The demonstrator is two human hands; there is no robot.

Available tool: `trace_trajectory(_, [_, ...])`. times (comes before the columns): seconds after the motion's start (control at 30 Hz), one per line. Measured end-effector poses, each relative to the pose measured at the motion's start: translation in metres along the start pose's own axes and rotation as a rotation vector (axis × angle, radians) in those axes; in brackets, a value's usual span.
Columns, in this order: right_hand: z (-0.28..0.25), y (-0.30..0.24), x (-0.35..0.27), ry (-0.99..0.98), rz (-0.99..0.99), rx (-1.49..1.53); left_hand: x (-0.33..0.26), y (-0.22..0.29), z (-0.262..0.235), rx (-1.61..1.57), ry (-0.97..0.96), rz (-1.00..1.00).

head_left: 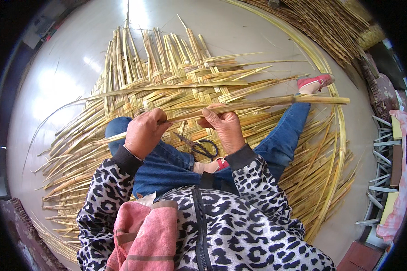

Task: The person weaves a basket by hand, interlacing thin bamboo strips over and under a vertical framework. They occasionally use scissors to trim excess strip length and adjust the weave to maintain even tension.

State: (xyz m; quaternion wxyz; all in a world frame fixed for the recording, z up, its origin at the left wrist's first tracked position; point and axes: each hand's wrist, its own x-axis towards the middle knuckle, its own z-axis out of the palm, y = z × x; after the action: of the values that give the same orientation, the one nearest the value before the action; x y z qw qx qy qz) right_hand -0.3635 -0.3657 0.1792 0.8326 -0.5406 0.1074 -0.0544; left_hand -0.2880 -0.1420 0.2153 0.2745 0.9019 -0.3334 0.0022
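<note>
My left hand [144, 131] and my right hand [224, 128] are both closed round long dried reed stalks [267, 103], held crosswise above my lap. The stalks stretch from left of my left hand to past my red shoe on the right. Beneath them spreads a woven reed mat [169, 97], a plaited middle with loose stalk ends fanning out on every side. Black-handled scissors [199, 147] lie on the mat between my legs, just below my hands. My fingers partly hide the stalks where they grip.
I sit on the mat, legs in blue jeans [280, 135] spread apart. A large bundle of brown stalks [321, 27] lies at the far right. Long yellow strips [341, 149] curve down the right side. Metal-legged stools [382, 162] stand at the right edge. The grey floor [54, 90] surrounds the mat.
</note>
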Motion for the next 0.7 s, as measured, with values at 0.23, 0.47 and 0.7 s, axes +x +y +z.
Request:
trace_trajectory(0.23, [-0.001, 0.002, -0.011, 0.101, 0.111, 0.133, 0.001, -0.001, -0.004, -0.73, -0.408, -0.314])
trace_trajectory(0.47, [-0.004, -0.003, -0.003, 0.129, 0.043, 0.167, -0.007, 0.004, -0.024, -0.642, -0.584, -0.299])
trace_trajectory(0.7, [-0.039, -0.028, 0.016, 0.122, -0.056, 0.122, -0.022, -0.012, -0.053, -0.545, -0.576, -0.368])
